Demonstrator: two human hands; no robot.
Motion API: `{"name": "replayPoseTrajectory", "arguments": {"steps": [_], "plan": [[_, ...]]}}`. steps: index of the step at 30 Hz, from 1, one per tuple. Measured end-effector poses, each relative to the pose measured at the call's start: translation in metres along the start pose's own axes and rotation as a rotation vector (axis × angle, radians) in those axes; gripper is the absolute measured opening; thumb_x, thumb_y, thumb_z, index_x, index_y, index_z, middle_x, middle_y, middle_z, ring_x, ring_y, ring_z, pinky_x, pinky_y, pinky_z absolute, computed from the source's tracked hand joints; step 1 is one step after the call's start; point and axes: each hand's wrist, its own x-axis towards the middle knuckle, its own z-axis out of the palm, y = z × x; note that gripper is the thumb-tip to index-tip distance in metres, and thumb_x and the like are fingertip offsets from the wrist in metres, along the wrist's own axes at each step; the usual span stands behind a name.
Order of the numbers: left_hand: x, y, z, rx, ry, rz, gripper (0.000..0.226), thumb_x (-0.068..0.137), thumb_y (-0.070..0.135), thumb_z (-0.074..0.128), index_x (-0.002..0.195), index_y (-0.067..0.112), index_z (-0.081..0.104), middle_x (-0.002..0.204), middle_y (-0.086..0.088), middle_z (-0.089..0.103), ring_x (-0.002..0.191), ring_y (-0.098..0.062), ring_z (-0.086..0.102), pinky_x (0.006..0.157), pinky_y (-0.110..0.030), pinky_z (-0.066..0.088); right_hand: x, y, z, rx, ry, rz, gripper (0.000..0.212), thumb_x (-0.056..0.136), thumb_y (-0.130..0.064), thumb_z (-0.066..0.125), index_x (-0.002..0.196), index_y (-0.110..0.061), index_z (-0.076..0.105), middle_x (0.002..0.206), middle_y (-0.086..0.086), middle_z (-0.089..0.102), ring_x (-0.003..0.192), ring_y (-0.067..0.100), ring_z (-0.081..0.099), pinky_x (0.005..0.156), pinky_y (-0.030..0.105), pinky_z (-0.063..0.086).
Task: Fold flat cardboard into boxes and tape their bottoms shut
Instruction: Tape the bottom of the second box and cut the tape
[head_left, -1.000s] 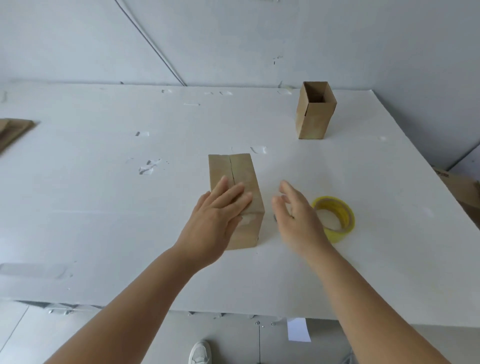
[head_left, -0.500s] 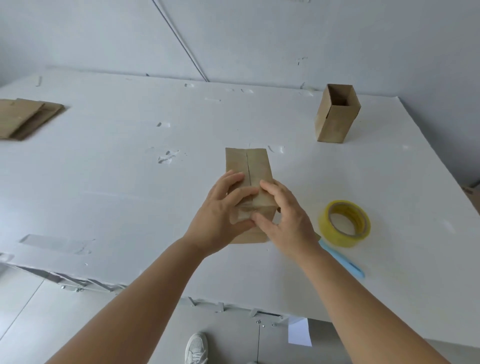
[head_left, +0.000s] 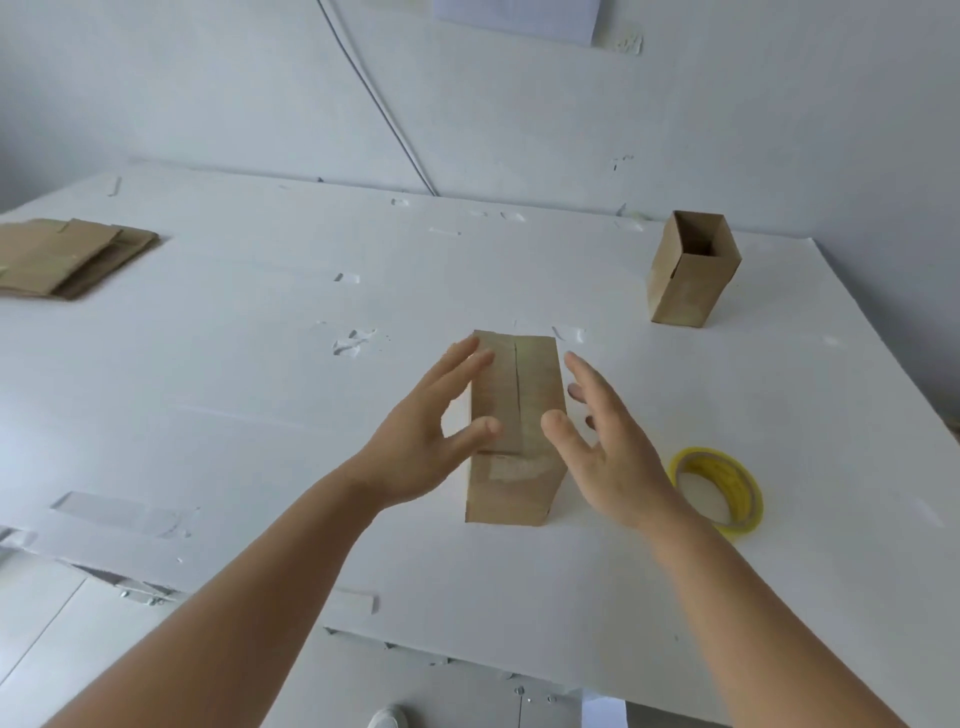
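A folded brown cardboard box (head_left: 524, 395) stands on the white table (head_left: 249, 374) with its taped flaps facing up and a seam down the middle. My left hand (head_left: 431, 431) hovers at its left side with fingers spread, the thumb near the top face. On the box's right side is my right hand (head_left: 602, 447), also with straight, spread fingers. Neither hand grips the box. A yellow tape roll (head_left: 719, 488) lies just right of my right hand.
A second box (head_left: 688, 275) stands open-topped at the far right of the table. A stack of flat cardboard (head_left: 67, 257) lies at the far left. Bits of torn tape mark the tabletop. The table's front edge runs below my forearms.
Both hands pressed on the box's near end half a second ago; now they have let go and spread apart at its sides. The view has tilted upward.
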Motion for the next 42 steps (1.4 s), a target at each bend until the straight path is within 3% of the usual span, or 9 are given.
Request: {"name": "replayPoseTrajectory", "arguments": {"steps": [5, 8, 13, 15, 18, 27, 31, 36, 42], "plan": [[0.024, -0.001, 0.019, 0.360, -0.190, -0.033, 0.053, 0.103, 0.034, 0.030, 0.152, 0.018, 0.017, 0.161, 0.002, 0.004, 0.144, -0.003, -0.012, 0.112, -0.016, -0.003, 0.024, -0.008, 0.018, -0.336, -0.194, -0.023, 0.054, 0.103, -0.036, 0.023, 0.152, -0.019, 0.010, 0.160, -0.010, -0.002, 0.139, -0.007, -0.007, 0.109, 0.014, -0.001], [0.024, -0.010, 0.021, 0.307, -0.232, -0.137, 0.064, 0.100, 0.043, 0.034, 0.153, 0.021, 0.007, 0.160, 0.007, -0.012, 0.138, 0.003, -0.022, 0.109, -0.016, -0.008, 0.021, -0.001, 0.021, -0.229, -0.187, 0.147, 0.061, 0.101, -0.041, 0.025, 0.152, -0.026, -0.004, 0.160, -0.009, 0.002, 0.145, 0.007, 0.010, 0.109, 0.019, 0.016], [0.048, -0.009, -0.003, 0.066, -0.195, -0.310, 0.105, 0.079, 0.059, 0.063, 0.152, 0.026, -0.005, 0.153, 0.026, -0.012, 0.143, -0.005, 0.005, 0.113, -0.024, 0.018, 0.034, -0.004, 0.009, -0.096, -0.121, 0.166, 0.077, 0.094, -0.044, 0.044, 0.150, -0.034, -0.008, 0.158, -0.018, 0.003, 0.144, 0.002, 0.009, 0.111, 0.022, 0.015], [0.064, -0.009, -0.008, 0.026, -0.123, -0.338, 0.097, 0.087, 0.049, 0.060, 0.152, 0.022, -0.006, 0.159, 0.014, -0.011, 0.145, -0.013, 0.012, 0.116, -0.039, 0.026, 0.050, -0.009, 0.005, -0.070, -0.141, 0.168, 0.074, 0.094, -0.048, 0.041, 0.149, -0.039, -0.008, 0.157, -0.022, -0.002, 0.143, 0.000, 0.006, 0.108, 0.022, 0.013], [0.080, -0.013, -0.006, 0.185, -0.179, -0.351, 0.076, 0.094, 0.044, 0.050, 0.153, 0.021, 0.010, 0.159, 0.003, 0.013, 0.142, -0.017, 0.024, 0.113, -0.035, 0.027, 0.070, -0.011, 0.006, -0.183, -0.209, 0.198, 0.068, 0.098, -0.047, 0.035, 0.152, -0.031, -0.002, 0.158, -0.018, -0.007, 0.145, 0.006, 0.009, 0.108, 0.026, 0.017], [0.081, -0.019, -0.007, -0.150, -0.162, -0.552, 0.074, 0.087, 0.043, 0.064, 0.147, 0.030, 0.023, 0.140, 0.001, 0.043, 0.118, -0.016, 0.050, 0.091, -0.029, 0.044, 0.081, -0.009, 0.005, 0.058, -0.129, 0.439, 0.054, 0.090, -0.047, 0.050, 0.140, -0.029, 0.036, 0.130, -0.008, 0.054, 0.113, 0.013, 0.055, 0.097, 0.034, 0.046], [0.077, -0.009, -0.012, -0.298, -0.147, -0.566, 0.039, 0.085, 0.036, 0.066, 0.121, 0.034, 0.053, 0.104, 0.001, 0.069, 0.095, -0.019, 0.067, 0.088, -0.045, 0.055, 0.071, -0.017, 0.003, 0.244, -0.024, 0.426, 0.028, 0.086, -0.036, 0.060, 0.114, -0.035, 0.058, 0.108, -0.006, 0.065, 0.095, 0.011, 0.065, 0.086, 0.038, 0.056], [0.087, 0.009, -0.023, -0.354, 0.122, -0.380, 0.024, 0.084, 0.043, 0.066, 0.101, 0.034, 0.053, 0.106, 0.003, 0.063, 0.088, -0.011, 0.066, 0.069, -0.026, 0.052, 0.069, -0.038, 0.001, 0.488, 0.263, 0.237, 0.047, 0.070, -0.035, 0.073, 0.112, -0.039, 0.052, 0.112, -0.017, 0.061, 0.108, 0.000, 0.058, 0.084, 0.023, 0.050], [0.088, 0.007, -0.020, -0.401, 0.159, -0.321, 0.063, 0.068, 0.031, 0.082, 0.123, 0.033, 0.050, 0.115, 0.010, 0.055, 0.106, -0.007, 0.059, 0.080, -0.025, 0.052, 0.074, -0.049, 0.019, 0.358, 0.494, 0.287, 0.065, 0.075, -0.025, 0.075, 0.132, -0.026, 0.045, 0.124, -0.004, 0.054, 0.111, 0.009, 0.056, 0.091, 0.032, 0.051]]}}
